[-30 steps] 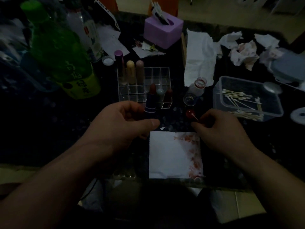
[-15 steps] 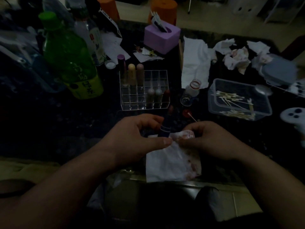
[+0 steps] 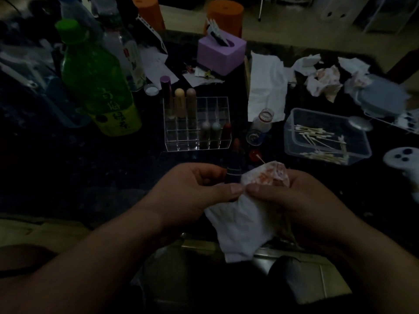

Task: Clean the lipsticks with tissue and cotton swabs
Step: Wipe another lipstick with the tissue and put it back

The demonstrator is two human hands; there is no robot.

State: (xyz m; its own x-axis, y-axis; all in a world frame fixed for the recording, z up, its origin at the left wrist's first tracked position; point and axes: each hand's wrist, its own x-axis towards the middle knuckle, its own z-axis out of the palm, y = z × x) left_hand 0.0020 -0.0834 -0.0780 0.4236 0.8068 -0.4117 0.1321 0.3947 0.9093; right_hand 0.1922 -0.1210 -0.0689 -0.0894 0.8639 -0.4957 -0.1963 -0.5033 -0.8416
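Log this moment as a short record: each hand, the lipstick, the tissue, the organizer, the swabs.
left hand: holds the uncapped lipstick upright by its base
right hand: pinches the tissue beside the lipstick
tissue state: white, orange-red smears at its raised end
organizer: clear, six stored lipsticks standing, three back left, three front right
cotton swabs: loose in a clear plastic box right of the organizer
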